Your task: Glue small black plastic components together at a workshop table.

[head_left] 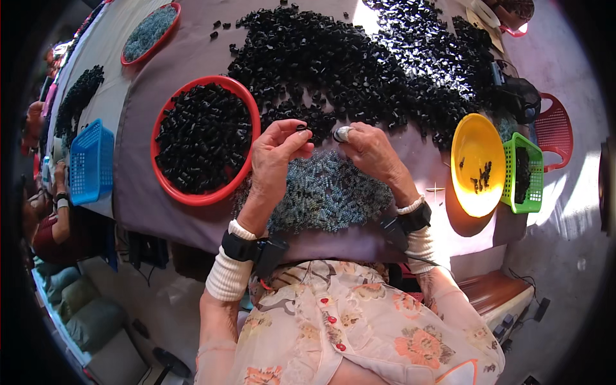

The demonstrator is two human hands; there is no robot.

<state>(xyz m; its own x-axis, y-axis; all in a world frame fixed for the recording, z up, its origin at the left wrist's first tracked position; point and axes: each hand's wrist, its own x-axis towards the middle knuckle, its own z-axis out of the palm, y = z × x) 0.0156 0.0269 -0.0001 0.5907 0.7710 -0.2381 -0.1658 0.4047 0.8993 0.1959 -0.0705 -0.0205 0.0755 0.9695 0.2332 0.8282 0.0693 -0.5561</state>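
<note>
My left hand [273,157] is raised over the near side of the table, thumb and forefinger closed on a small black piece [301,128]. Facing it, my right hand [373,153] has a white wrap on one finger and pinches something small and dark whose kind I cannot make out. The hands are a short way apart. Below them lies a heap of small silvery-blue coils [327,192] that look like springs. Just beyond spreads a large pile of small black plastic pieces [321,58]. Left of my left hand, a red bowl [251,106] holds many similar black pieces.
A yellow plate [471,144] with a few black bits stands at right, beside a green basket [532,192]. At left are a blue basket [93,163] and another red bowl [176,19] of coils. Another person's arm [61,215] rests at the far left. A red chair [555,131] stands at right.
</note>
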